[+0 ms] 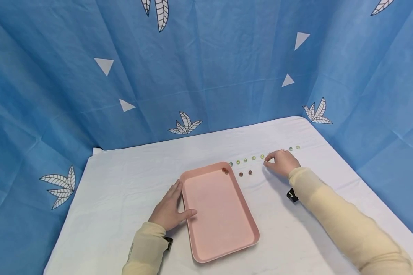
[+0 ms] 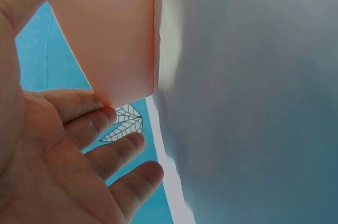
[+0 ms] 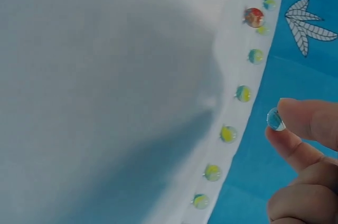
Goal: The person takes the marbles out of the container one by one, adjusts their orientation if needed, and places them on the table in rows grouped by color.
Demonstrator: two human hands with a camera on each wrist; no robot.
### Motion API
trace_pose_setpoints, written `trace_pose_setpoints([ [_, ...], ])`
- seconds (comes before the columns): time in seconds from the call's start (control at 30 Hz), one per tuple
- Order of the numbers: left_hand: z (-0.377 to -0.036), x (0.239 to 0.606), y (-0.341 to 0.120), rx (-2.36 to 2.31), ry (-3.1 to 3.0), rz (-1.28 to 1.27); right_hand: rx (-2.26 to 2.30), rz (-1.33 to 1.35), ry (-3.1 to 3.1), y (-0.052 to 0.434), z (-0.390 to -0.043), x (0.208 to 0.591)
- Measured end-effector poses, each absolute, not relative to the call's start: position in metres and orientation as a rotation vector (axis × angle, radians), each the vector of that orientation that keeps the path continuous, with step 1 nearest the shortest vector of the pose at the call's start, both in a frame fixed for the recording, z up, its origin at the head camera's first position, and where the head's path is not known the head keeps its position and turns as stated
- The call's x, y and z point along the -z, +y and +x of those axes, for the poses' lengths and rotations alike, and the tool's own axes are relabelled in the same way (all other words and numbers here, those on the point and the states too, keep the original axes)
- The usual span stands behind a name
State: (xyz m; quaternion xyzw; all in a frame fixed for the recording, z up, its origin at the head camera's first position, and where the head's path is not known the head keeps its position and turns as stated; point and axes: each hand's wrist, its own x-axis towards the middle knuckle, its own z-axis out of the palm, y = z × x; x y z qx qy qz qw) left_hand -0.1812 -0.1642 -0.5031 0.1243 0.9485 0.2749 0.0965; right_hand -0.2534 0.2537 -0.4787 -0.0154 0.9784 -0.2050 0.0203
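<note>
The right hand point(image 3: 303, 150) pinches a bluish marble point(image 3: 275, 119) in its fingertip grip, just off the worktop point(image 1: 124, 183), right of the pink tray point(image 1: 220, 214) and beside the marble row point(image 1: 252, 158). The left hand point(image 1: 168, 210) lies flat, fingers straight, against the tray's left rim. The smooth marble could slip and roll, probably scattering the row. Open room lies between the row and the tray

There are no words, numbers or labels to read here. The blue cloth point(image 1: 227, 68) shows only white leaves and triangles.
</note>
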Motion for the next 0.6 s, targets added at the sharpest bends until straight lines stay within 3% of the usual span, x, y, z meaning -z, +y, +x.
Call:
trace_pose_setpoints([
  [0.6,-0.181,0.503,-0.164,-0.808,2.813,0.362,0.609,-0.057,2.972,0.249,-0.252,0.496],
])
